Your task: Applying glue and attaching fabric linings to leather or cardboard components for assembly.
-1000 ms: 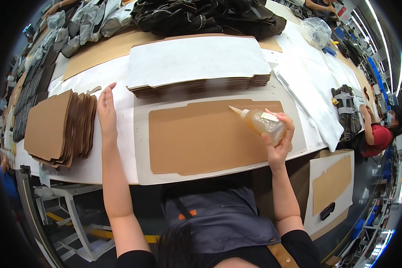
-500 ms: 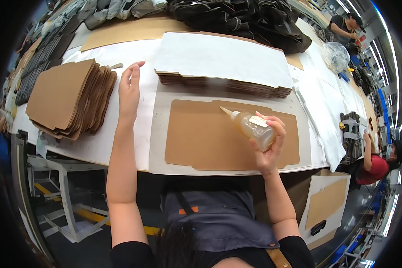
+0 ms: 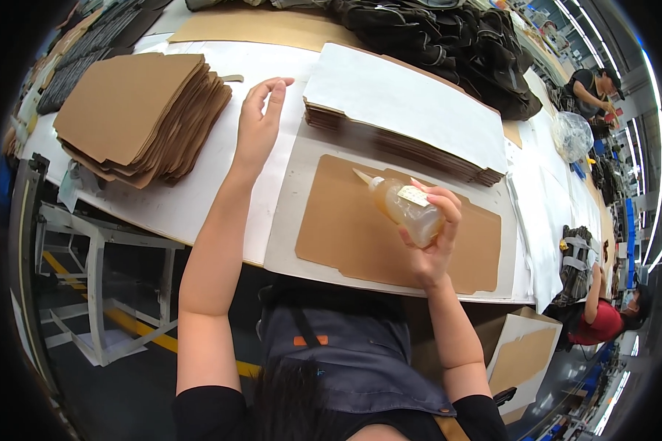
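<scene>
My right hand (image 3: 438, 242) is wrapped round a clear squeeze bottle (image 3: 393, 200) with amber liquid inside, a pale label and a long pointed nozzle. The bottle is tilted, its nozzle toward the upper left, over a flat brown cardboard piece (image 3: 338, 228). That piece lies on a light grey board (image 3: 287, 239) at the table's near edge. My left hand (image 3: 261, 121) holds nothing; its fingers are extended and slightly bent, left of a stack of cardboard pieces with a white top sheet (image 3: 404, 103). Whether this hand touches the stack's corner is unclear, but it appears apart.
A tall stack of brown cardboard pieces (image 3: 129, 110) stands at the left. Dark fabric items (image 3: 441, 48) are heaped at the back. White sheets (image 3: 533, 220) drape over the right edge, near a clear plastic bag (image 3: 572, 137). Two people work farther right.
The view has turned, so the table contents appear shifted and tilted. My right hand still grips the bottle over the cardboard piece. My left hand has moved closer to the white-topped stack.
</scene>
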`<state>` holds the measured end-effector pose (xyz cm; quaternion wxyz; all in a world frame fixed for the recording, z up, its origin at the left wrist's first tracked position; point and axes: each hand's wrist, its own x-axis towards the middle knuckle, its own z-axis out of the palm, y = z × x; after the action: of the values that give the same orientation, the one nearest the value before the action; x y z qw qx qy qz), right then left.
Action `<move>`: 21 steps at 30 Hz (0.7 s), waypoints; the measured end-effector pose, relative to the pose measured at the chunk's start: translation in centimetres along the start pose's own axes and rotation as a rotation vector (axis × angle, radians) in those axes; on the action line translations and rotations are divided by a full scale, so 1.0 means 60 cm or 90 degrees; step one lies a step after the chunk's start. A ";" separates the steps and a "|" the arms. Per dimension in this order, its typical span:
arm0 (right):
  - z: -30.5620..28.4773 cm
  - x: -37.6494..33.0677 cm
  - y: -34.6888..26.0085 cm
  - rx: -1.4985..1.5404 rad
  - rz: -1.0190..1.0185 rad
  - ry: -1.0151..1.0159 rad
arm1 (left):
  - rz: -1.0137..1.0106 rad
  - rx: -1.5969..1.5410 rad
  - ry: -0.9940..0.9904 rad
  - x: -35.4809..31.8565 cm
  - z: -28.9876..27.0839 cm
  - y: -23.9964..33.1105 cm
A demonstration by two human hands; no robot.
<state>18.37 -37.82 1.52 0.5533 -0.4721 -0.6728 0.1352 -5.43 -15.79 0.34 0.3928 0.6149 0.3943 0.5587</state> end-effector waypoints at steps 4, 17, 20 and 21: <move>0.025 0.014 0.003 0.019 -0.006 -0.031 | 0.003 -0.005 0.000 0.000 0.003 0.005; 0.027 0.059 0.014 0.101 0.127 0.007 | 0.014 0.015 -0.023 -0.001 -0.002 0.011; 0.004 0.075 0.020 0.112 0.187 -0.008 | 0.014 0.024 -0.023 -0.003 -0.007 0.013; 0.002 0.081 0.021 0.139 0.217 -0.026 | 0.012 0.026 -0.021 -0.004 -0.008 0.010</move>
<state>19.18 -33.33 3.59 0.5567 -0.5134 -0.5758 0.3083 -5.91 -16.21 0.87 0.3812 0.6354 0.3933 0.5443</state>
